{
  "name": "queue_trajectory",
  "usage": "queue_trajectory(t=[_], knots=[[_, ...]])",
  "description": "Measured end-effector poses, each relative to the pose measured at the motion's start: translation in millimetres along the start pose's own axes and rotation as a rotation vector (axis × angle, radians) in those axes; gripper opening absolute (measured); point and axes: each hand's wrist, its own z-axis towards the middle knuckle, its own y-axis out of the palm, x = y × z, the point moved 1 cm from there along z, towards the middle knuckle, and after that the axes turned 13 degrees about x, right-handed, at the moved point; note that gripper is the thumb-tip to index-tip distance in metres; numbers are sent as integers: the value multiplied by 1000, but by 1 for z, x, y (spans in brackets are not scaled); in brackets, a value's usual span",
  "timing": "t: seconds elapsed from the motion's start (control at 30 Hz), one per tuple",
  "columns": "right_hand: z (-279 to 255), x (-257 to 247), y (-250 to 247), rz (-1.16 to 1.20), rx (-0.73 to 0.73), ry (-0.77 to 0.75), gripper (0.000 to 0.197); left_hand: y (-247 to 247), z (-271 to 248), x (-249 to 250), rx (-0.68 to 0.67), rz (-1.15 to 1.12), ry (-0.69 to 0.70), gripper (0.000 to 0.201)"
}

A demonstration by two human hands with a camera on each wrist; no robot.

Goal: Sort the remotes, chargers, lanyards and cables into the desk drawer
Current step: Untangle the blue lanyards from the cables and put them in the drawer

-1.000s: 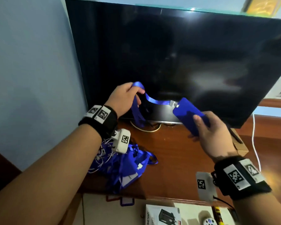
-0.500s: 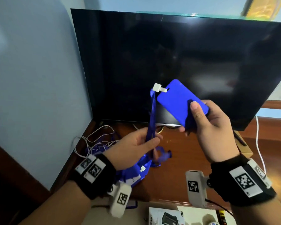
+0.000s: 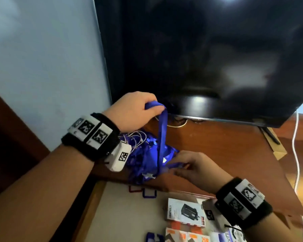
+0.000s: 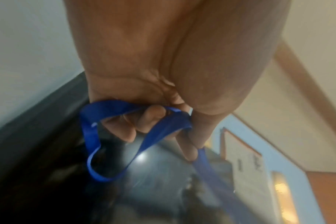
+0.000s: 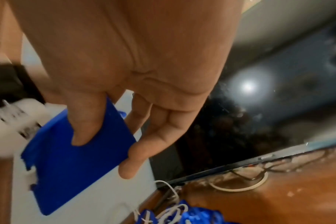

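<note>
A blue lanyard strap [image 3: 162, 137] runs taut between my hands. My left hand [image 3: 140, 109] grips its upper loop just below the TV's bottom edge; in the left wrist view the fingers [image 4: 128, 128] curl round the strap [image 4: 90, 133]. My right hand [image 3: 184, 167] is low over the desk and pinches the lanyard's blue card holder [image 5: 77, 159] between thumb and fingers [image 5: 128, 166]. Below the strap, a pile of blue lanyards and thin white cables [image 3: 143, 154] lies on the wooden desk [image 3: 217, 154]. The open drawer [image 3: 126, 215] is under the desk's front edge.
A large black TV [image 3: 199, 49] fills the back of the desk, close behind my left hand. The drawer holds a charger box [image 3: 185, 213] and several orange packs [image 3: 187, 236]. A white cable [image 3: 296, 154] and a cardboard box [image 3: 276, 151] are at right. A blue wall [image 3: 42, 67] stands at left.
My left hand has risen from low on the strap to its top loop near the TV. My right hand has brought the card holder down to the pile. The view has tilted down.
</note>
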Motion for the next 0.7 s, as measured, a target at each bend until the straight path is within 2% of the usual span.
queue_trajectory(t=[0.1, 0.2, 0.3, 0.4, 0.47, 0.53, 0.57, 0.63, 0.67, 0.7], knots=[[-4, -26, -6, 326, 114, 31, 12, 34, 2, -49, -136, 34, -145, 32], [-1, -43, -21, 582, 412, 76, 13, 68, -27, -70, -306, -26, -180, 37], [5, -35, -33, 556, 700, 150, 13, 91, -75, -59, -459, -75, -157, 46], [5, 0, -34, 291, 810, 259, 17, 87, -113, -27, -532, -112, -14, 42], [0, 26, -20, -17, 689, 294, 13, 74, -116, -10, -489, -164, 70, 39], [-11, 37, 4, -251, 411, 283, 7, 59, -104, -1, -381, -160, 131, 36], [-18, 38, 17, -268, 255, 241, 11, 52, -95, 0, -307, -131, 153, 34], [-29, 31, 39, -153, 2, 140, 15, 46, -75, -11, -225, -62, 138, 33], [-31, 24, 46, -54, -62, 121, 12, 48, -67, -21, -226, -37, 92, 32], [-32, 17, 49, 90, -61, 150, 10, 52, -62, -35, -235, -11, 41, 30]])
